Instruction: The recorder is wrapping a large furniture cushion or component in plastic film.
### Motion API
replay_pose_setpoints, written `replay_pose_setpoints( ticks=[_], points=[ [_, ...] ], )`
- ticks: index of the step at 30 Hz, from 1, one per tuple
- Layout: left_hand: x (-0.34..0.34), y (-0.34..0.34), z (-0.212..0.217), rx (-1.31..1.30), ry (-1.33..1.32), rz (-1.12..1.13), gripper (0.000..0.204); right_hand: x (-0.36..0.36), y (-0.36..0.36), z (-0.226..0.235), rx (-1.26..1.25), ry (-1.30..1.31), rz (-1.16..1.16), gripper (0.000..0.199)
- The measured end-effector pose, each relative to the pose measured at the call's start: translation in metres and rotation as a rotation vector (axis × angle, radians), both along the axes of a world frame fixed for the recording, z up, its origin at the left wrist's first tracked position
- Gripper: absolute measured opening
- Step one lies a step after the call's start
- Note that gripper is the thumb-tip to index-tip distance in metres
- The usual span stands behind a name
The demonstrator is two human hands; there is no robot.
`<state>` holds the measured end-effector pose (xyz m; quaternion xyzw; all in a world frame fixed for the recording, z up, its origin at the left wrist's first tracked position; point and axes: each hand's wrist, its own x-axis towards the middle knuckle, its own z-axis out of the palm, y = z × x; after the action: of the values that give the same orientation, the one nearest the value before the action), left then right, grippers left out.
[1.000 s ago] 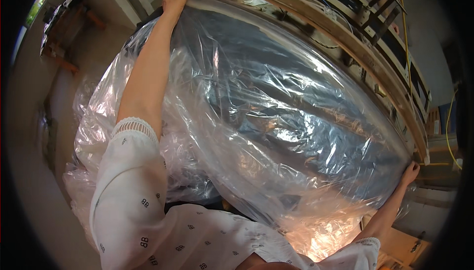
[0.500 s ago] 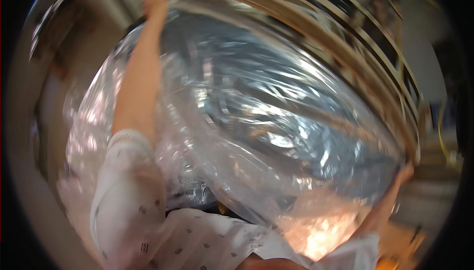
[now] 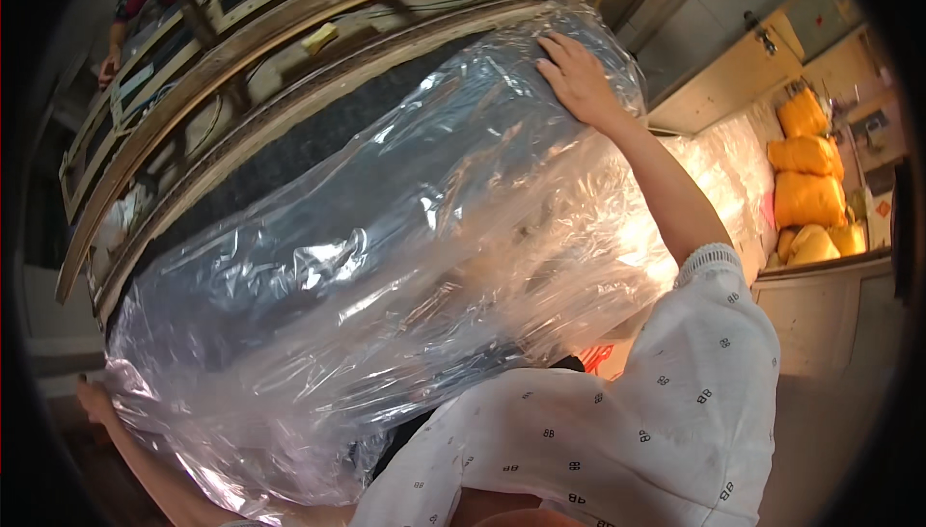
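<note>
clear plastic sheet [image 3: 386, 267], crinkled and shiny, lies draped over a dark fabric panel [image 3: 318, 141] on a long wooden frame [image 3: 289, 26]. head view: its long axis runs from lower left to upper right. the right hand [image 3: 577, 76] presses flat on the upper right end; the left hand [image 3: 94, 400] grips the lower left edge. yellow sacks [image 3: 808, 165] sit far right.

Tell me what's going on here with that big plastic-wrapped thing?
A person is stretching a clear plastic bag over a large dark slab, arms spread wide. The right hand presses flat on the far top corner; the left hand grips the plastic at the opposite lower end. A wooden frame stands behind, yellow sacks at right.
</note>
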<state>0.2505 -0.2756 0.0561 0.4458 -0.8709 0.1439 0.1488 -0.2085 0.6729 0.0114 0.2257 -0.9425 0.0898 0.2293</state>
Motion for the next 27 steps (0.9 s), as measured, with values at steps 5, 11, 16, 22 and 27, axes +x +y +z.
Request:
replay_pose_setpoints(
  ticks=[5, 11, 16, 22, 27],
  points=[
    [-0.203, 0.361, 0.008, 0.869, 0.132, -0.782, 0.040, 0.011, 0.016, 0.009, 0.033, -0.026, -0.110, 0.045],
    [-0.216, 0.535, 0.036, 0.858, 0.165, -1.048, 0.034, -0.059, 0.053, -0.014, -0.011, -0.080, -0.176, 0.054],
    [-0.221, 0.599, 0.032, 0.676, 0.108, -1.078, 0.021, -0.068, 0.043, -0.008, 0.009, -0.133, -0.192, 0.060],
    [-0.200, 0.584, -0.011, 0.865, 0.478, -0.888, 0.013, -0.038, 0.029, -0.004, 0.006, -0.152, -0.047, 0.060],
    [-0.087, 0.465, -0.016, 0.648, 0.434, -0.645, 0.010, 0.049, -0.016, 0.000, 0.040, -0.206, 0.296, 0.059]
  ],
)
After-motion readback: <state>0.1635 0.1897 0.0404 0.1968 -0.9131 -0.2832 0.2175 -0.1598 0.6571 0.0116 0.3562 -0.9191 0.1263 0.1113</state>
